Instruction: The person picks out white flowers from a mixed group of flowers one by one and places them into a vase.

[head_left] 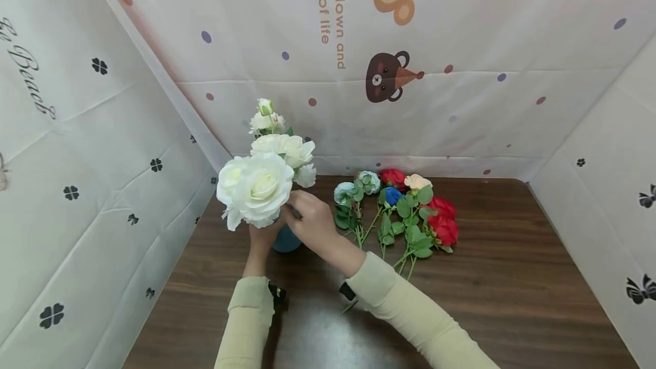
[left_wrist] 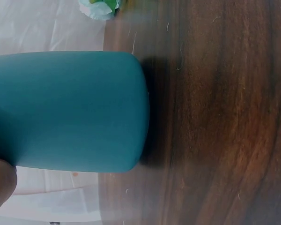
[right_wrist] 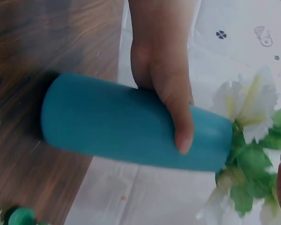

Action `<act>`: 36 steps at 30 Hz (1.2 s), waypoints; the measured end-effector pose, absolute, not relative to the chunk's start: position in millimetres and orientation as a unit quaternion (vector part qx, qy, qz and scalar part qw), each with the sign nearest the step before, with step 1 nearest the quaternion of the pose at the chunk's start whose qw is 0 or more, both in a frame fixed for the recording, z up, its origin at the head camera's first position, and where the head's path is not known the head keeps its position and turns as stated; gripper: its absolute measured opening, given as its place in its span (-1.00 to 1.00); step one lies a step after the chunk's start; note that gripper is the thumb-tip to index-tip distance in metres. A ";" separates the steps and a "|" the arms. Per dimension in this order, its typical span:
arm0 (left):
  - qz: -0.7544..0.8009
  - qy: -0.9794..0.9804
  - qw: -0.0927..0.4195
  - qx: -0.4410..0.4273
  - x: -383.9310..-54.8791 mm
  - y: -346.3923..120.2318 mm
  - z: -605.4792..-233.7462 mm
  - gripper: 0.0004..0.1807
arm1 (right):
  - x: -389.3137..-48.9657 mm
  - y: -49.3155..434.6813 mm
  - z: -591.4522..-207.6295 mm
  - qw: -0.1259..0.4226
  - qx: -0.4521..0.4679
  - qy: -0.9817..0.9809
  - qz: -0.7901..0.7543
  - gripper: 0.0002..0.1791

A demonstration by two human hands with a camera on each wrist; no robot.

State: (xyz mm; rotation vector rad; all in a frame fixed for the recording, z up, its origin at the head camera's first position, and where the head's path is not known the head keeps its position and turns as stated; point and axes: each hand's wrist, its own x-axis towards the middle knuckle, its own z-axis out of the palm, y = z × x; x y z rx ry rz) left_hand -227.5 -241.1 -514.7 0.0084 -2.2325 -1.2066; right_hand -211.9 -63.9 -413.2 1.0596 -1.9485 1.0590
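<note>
A blue-green vase [head_left: 287, 240] stands upright on the table, with white artificial roses [head_left: 263, 184] in its mouth. My left hand [head_left: 262, 237] grips the vase's upper part; in the right wrist view its thumb lies across the vase [right_wrist: 103, 122]. My right hand [head_left: 316, 222] is at the blooms, thumb and forefinger bent together at the edge of the large front white rose, and seems to pinch it. The petals partly hide those fingertips. Green leaves [right_wrist: 253, 164] and white petals spread just above the vase mouth.
Right of the vase lie several artificial flowers on the brown wooden table [head_left: 502, 278]: pale blue flowers [head_left: 344, 193], a blue rose [head_left: 393, 196], a cream rose [head_left: 417, 181] and red roses [head_left: 443, 224]. Their stems point toward the front. Patterned white sheets [head_left: 307, 118] enclose the back and sides.
</note>
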 end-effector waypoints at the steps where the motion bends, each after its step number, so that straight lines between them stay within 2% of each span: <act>1: -0.454 -0.838 0.302 -0.004 -227.8 -240.6 -515.0 -0.21 | -212.0 -57.6 -413.2 0.335 0.410 -0.746 0.405 -0.86; 4: -0.461 -0.828 0.318 -0.017 -228.7 -240.0 -515.6 -0.14 | -213.1 -35.6 -415.4 0.330 0.420 -0.745 0.399 -0.86; 13: -0.524 -0.794 0.308 -0.004 -227.6 -246.3 -515.9 -0.14 | -213.4 25.9 -445.3 0.339 0.382 -0.751 0.418 -0.77; 26: -0.508 -0.808 0.298 0.020 -219.5 -249.9 -518.5 -0.15 | -191.8 83.0 -491.7 0.284 0.315 -0.806 0.413 -0.75; 32: -0.504 -0.823 0.261 0.028 -220.7 -249.7 -516.6 -0.17 | -182.0 124.0 -509.0 0.260 0.244 -0.849 0.390 -0.78; 36: -0.499 -0.844 0.191 0.050 -214.5 -254.4 -515.1 -0.15 | -177.8 151.8 -510.1 0.240 0.186 -0.881 0.364 -0.82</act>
